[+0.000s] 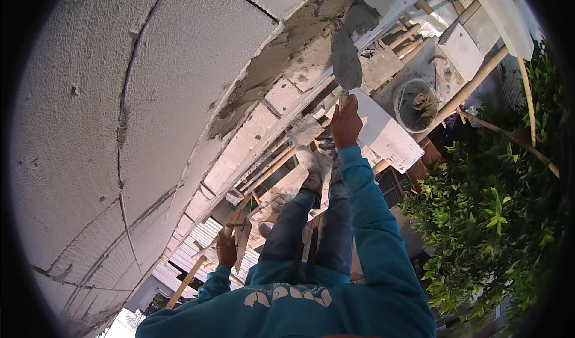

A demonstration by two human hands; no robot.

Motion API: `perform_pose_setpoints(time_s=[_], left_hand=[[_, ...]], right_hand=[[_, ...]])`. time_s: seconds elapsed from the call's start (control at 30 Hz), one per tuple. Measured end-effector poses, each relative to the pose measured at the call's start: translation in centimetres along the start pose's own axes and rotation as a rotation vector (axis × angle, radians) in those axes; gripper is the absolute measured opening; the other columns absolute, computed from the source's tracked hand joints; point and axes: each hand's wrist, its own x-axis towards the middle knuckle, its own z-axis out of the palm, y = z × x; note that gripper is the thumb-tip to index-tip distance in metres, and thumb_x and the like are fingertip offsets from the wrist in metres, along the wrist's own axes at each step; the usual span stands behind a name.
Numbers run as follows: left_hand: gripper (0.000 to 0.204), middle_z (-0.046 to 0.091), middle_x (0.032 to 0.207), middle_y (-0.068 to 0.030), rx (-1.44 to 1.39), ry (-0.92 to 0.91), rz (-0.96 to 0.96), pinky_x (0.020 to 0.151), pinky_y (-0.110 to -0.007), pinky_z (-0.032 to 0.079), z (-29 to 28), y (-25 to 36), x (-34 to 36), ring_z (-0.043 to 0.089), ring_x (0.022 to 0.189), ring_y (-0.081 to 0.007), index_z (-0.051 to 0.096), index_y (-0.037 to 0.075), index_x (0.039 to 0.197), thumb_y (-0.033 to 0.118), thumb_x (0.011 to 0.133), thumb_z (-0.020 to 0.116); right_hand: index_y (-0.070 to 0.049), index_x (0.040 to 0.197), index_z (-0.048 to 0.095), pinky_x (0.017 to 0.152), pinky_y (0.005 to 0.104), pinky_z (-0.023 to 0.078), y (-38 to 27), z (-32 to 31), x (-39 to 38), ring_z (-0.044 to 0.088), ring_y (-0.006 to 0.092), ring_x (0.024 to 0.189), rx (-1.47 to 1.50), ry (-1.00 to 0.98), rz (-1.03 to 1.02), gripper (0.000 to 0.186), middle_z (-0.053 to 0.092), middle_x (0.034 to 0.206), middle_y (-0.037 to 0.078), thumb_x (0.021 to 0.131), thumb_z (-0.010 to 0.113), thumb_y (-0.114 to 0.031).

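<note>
My right hand (pixel 345 124) is closed on the handle of a trowel, whose blade (pixel 346 62) is coated in wet grey mortar and reaches to the band of mortar (pixel 269 62) along the wall edge. Textured pale blocks (pixel 78 98) with dark joints make up the wall at the left. Low at the left, my left hand (pixel 226 248) grips a flat tool with a handle (pixel 241 242), partly hidden and too small to make out fully. My legs and boots show between my arms.
Around my feet are planks, poles (pixel 473 83) and a scaffold platform. A white block (pixel 389 134) lies right of my right hand, near a bucket (pixel 400 107) with grey mortar. Another white block (pixel 460 50) sits farther right. Leafy branches (pixel 497 218) fill the lower right.
</note>
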Motion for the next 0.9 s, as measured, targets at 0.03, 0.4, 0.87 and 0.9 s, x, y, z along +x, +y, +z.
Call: perform_pose_setpoints(time_s=[0.03,0.4,0.87,0.9], left_hand=[[0.024,0.057,0.106,-0.0278,0.021,0.012,0.032,0.069,-0.049,0.051,0.0,-0.2,-0.6,0.062,0.087,-0.0419,0.046,0.003,0.114,0.01,0.093,0.055],[0.037,0.06,0.101,-0.0296,0.066,0.116,0.156,0.076,-0.056,0.044,-0.2,-4.4,0.8,0.059,0.092,-0.048,0.043,0.002,0.124,0.016,0.093,0.058],[0.048,0.056,0.114,-0.0306,0.072,-0.019,-0.034,0.088,-0.054,0.043,1.4,-10.2,1.0,0.056,0.104,-0.0472,0.041,0.0,0.132,0.022,0.093,0.058],[0.049,0.055,0.116,-0.0308,0.065,-0.033,-0.048,0.089,-0.054,0.043,1.3,-10.0,1.1,0.055,0.106,-0.0473,0.04,-0.001,0.133,0.022,0.093,0.058]], right_hand=[[-0.002,0.13,0.038,0.07,0.0497,0.053,-0.7,0.0,-2.2,0.064,0.0417,0.086,-0.011,-0.061,0.011,0.049,0.055,0.115,0.02,0.09,0.06,-0.016],[-0.005,0.112,0.043,0.072,0.0528,0.051,1.5,-8.7,5.9,0.063,0.044,0.088,-0.093,-0.003,-0.056,0.04,0.063,0.099,0.022,0.081,0.067,-0.014],[0.0,0.122,0.037,0.064,0.0502,0.053,-0.6,-5.4,-3.4,0.064,0.0424,0.08,-0.079,-0.255,-0.218,0.051,0.062,0.094,0.024,0.08,0.064,-0.007],[0.0,0.123,0.036,0.062,0.0517,0.052,-1.1,-4.7,-4.8,0.063,0.0449,0.079,-0.025,-0.223,-0.229,0.051,0.061,0.094,0.026,0.08,0.064,-0.005]])
